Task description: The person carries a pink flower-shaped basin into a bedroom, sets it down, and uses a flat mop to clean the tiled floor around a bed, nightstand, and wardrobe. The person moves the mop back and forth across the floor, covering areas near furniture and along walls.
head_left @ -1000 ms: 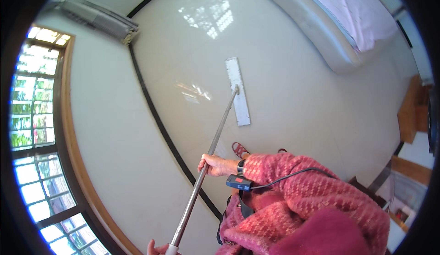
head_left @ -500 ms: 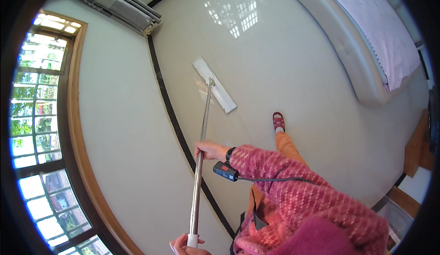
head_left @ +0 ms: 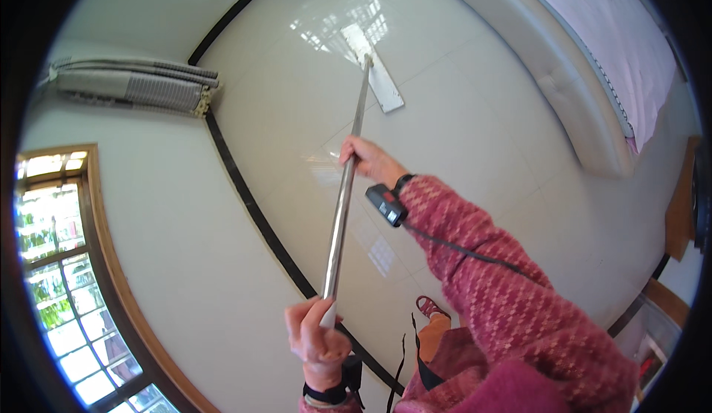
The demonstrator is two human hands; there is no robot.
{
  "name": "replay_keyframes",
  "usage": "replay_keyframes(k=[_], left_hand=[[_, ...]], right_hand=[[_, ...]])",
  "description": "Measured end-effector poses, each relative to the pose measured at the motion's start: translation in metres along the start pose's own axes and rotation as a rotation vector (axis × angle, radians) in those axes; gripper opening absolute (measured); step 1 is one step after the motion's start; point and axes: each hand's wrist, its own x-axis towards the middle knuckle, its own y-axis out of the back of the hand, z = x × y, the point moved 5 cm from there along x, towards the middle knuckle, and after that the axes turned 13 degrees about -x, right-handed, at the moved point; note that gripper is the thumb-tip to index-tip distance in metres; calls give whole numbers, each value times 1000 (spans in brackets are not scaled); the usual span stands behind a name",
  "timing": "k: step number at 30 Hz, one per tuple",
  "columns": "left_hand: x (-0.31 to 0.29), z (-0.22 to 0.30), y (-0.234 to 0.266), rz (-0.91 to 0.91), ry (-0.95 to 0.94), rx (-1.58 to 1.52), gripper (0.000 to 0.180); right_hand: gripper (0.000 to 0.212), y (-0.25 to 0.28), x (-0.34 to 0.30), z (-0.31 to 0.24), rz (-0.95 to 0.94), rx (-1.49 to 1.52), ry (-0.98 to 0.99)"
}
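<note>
A flat mop with a long metal pole (head_left: 343, 227) stretches away from me over the floor. Its long white rectangular mop head (head_left: 383, 85) lies flat on the tiles, beside the window reflection. Partway down the pole, my right hand (head_left: 371, 161) is wrapped around the metal. My left hand (head_left: 317, 331) grips the white end of the handle, close to my body. A dark strap with a small black device sits at each wrist.
To the right stands a bed with a padded beige side (head_left: 534, 64) and a pale pink sheet (head_left: 604, 49). A black baseboard (head_left: 252, 205) runs along the left wall. Folded grey striped fabric (head_left: 137, 86) projects from that wall, beyond a wood-framed window (head_left: 70, 279).
Both hands and the mop have moved forward; the mop head now lies farther away, among the window reflections. My left hand has come fully into view. The view has shifted too.
</note>
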Motion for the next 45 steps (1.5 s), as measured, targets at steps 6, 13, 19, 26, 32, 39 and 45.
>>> replay_keyframes(k=[6, 13, 19, 26, 32, 39, 45], left_hand=[[74, 22, -98, -231, -180, -44, 31], [96, 58, -86, -410, -323, -59, 29], [84, 98, -47, -424, -290, -75, 34], [37, 139, -11, -636, -393, -207, 32], [15, 127, -14, -776, -129, -385, 48], [-41, 146, -79, -823, 5, -422, 40], [-89, 257, -175, -956, 170, -446, 44]], right_hand=[[19, 54, -28, -138, 22, 269, 66], [25, 71, -108, -156, -10, 386, 292], [26, 69, -198, -118, -26, 479, 427], [23, 79, -306, -45, 112, 497, 634], [19, 109, -375, 20, 114, 753, 633], [17, 178, -481, 46, 284, 823, 733], [14, 259, -585, 0, 357, 779, 853]])
